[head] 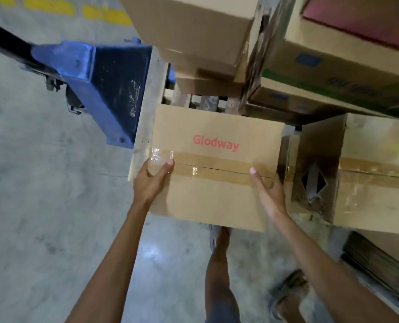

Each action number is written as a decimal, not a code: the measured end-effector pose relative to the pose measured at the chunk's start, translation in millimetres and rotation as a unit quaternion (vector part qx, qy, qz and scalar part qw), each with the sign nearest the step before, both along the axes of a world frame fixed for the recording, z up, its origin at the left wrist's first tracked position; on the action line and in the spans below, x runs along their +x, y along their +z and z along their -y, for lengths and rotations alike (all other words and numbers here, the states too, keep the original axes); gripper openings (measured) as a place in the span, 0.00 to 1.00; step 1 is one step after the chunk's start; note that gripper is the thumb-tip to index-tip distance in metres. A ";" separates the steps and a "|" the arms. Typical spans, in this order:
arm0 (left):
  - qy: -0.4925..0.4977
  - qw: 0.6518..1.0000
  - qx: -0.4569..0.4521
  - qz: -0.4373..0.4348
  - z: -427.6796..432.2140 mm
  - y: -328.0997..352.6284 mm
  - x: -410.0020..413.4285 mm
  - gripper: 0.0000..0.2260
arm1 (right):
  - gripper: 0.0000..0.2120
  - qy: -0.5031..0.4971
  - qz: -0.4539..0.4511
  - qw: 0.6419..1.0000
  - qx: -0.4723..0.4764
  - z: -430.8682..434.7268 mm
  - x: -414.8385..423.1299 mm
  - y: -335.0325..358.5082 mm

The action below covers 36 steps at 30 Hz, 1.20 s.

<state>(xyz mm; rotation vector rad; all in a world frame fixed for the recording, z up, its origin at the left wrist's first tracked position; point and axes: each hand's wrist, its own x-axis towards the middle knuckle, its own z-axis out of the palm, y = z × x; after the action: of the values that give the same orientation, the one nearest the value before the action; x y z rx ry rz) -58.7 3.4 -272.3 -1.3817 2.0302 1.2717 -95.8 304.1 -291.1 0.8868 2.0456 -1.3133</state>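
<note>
I'm looking down into a warehouse: a bare concrete floor (42, 183) with a yellow painted line (96, 10) at the far left, a blue pallet truck (105, 85) on the left, sealed cardboard boxes (194, 31) stacked on a wooden pallet (205, 101), and flattened cardboard (375, 264) at the near right.

A grey concrete floor (42, 206) with yellow marks (105, 14) along its far edge carries a blue pallet jack (107, 89), a wooden pallet (145, 117), flattened cardboard (380, 276) at the right, and a person's sandalled feet (287, 292). The jack stands just beside the pallet's left edge. Stacked cartons (194, 31) load the pallet's far part. The Glodway box (217, 194) sits over its near edge; whether it rests there cannot be told.
</note>
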 end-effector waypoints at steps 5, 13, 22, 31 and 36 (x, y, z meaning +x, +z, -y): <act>0.010 0.997 -0.059 -0.037 -20.3 42.6 5.6 0.36 | 0.35 -0.036 -0.060 0.996 0.054 -0.8 1.8 36.8; -0.056 0.986 -0.085 -0.134 -119.2 203.1 -20.5 0.34 | 0.33 -0.080 -0.161 0.968 0.175 -96.8 0.8 214.8; -0.260 0.910 0.058 -0.319 -356.1 399.1 -54.6 0.25 | 0.41 -0.289 -0.268 0.851 0.348 -306.3 93.1 452.8; -0.460 0.761 0.179 -0.420 -616.7 559.1 -0.7 0.35 | 0.37 -0.474 -0.326 0.676 0.460 -462.8 266.6 607.2; -0.521 0.688 0.231 -0.449 -751.5 626.5 56.3 0.43 | 0.38 -0.549 -0.317 0.595 0.494 -545.5 358.8 666.7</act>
<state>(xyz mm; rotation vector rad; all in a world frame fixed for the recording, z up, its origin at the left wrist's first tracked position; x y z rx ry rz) -2.4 754.9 354.2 0.8133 2.0974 1.7218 262.9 849.6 375.6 2.9034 2.9324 -0.8292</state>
